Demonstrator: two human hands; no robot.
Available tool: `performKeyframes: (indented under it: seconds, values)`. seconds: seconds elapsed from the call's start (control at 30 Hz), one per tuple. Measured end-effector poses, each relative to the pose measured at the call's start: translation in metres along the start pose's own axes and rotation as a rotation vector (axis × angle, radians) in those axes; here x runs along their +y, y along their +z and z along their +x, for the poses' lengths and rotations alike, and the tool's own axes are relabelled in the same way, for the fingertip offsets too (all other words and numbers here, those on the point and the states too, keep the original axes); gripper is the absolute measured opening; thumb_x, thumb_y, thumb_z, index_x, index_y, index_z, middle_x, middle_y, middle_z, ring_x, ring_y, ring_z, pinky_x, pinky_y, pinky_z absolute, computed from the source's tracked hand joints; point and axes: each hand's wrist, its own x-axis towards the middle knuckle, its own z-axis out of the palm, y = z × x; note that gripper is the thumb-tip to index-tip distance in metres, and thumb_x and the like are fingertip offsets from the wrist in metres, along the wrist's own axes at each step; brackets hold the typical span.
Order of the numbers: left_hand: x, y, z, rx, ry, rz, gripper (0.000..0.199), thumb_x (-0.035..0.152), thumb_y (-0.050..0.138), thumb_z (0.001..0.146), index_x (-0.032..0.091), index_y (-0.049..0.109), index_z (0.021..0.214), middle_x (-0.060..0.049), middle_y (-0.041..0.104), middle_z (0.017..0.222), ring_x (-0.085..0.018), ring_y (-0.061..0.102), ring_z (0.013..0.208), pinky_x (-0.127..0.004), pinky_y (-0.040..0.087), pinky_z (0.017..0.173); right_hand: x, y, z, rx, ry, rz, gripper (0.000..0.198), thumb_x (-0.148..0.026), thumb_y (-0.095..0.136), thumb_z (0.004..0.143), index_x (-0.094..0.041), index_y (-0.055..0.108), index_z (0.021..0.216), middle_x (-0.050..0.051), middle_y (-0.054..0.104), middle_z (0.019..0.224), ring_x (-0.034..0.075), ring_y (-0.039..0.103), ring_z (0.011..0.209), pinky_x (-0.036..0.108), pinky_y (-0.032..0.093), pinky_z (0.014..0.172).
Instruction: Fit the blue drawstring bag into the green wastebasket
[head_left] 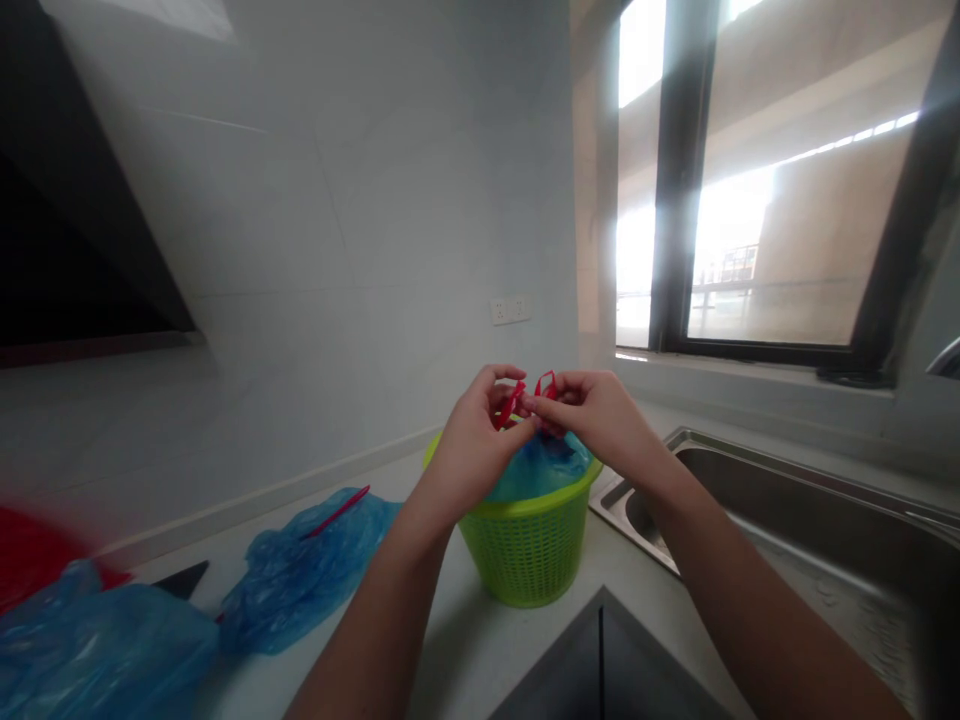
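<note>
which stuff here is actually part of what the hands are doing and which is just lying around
In hand:
left hand and right hand pinching the red drawstring
blue bag in the green basket

Lying about:
loose blue bags on the counter
sink
wall socket

Behind the hands rises a pale, glossy tiled wall (337,200) with a white double socket (510,309) just above and left of them. Up to the right, a dark-framed window (780,180) pours in glaring daylight. A stainless steel sink (795,520) lies to the right, set in a light countertop (465,640). A black range hood (67,230) slants far left.
</note>
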Motion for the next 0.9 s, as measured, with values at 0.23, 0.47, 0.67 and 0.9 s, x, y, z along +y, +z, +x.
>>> performKeyframes:
  seconds: [0.23, 0.47, 0.67, 0.9]
  values:
    - [-0.012, 0.01, 0.001, 0.023, 0.068, 0.089, 0.026, 0.022, 0.065, 0.08, 0.02, 0.06, 0.105, -0.005, 0.069, 0.091, -0.018, 0.065, 0.081, -0.027, 0.05, 0.073, 0.0, 0.001, 0.001, -0.002, 0.011, -0.009, 0.039, -0.053, 0.07, 0.081, -0.015, 0.065, 0.072, -0.003, 0.054, 0.056, 0.01, 0.045, 0.052, 0.023, 0.032, 0.048]
    - [-0.008, -0.001, 0.052, 0.305, -0.156, -0.09, 0.032, 0.017, 0.063, 0.064, 0.017, 0.059, 0.095, -0.001, 0.062, 0.064, -0.016, 0.058, 0.057, -0.026, 0.048, 0.058, -0.004, 0.008, -0.005, 0.364, 0.007, -0.061, 0.014, -0.033, 0.056, 0.088, -0.02, 0.055, 0.082, -0.004, 0.052, 0.057, 0.012, 0.047, 0.053, 0.024, 0.034, 0.051]
    - [0.056, -0.029, 0.126, 0.396, -0.1, 0.087, 0.013, 0.008, 0.055, 0.062, 0.014, 0.055, 0.073, 0.0, 0.052, 0.057, -0.011, 0.051, 0.048, -0.02, 0.04, 0.047, -0.027, 0.045, -0.097, 0.345, 0.049, 0.049, 0.015, -0.032, 0.053, 0.093, -0.021, 0.053, 0.083, -0.004, 0.046, 0.063, 0.012, 0.045, 0.057, 0.024, 0.034, 0.055]
    - [0.195, -0.086, 0.143, 0.7, 0.098, 0.661, 0.035, 0.025, 0.059, 0.08, -0.009, 0.053, 0.083, -0.002, 0.057, 0.087, -0.028, 0.06, 0.11, -0.018, 0.03, 0.067, 0.045, 0.093, -0.274, 0.168, 0.478, 0.145, 0.028, -0.047, 0.061, 0.081, -0.024, 0.05, 0.072, -0.004, 0.037, 0.051, 0.013, 0.035, 0.047, 0.027, 0.028, 0.048]
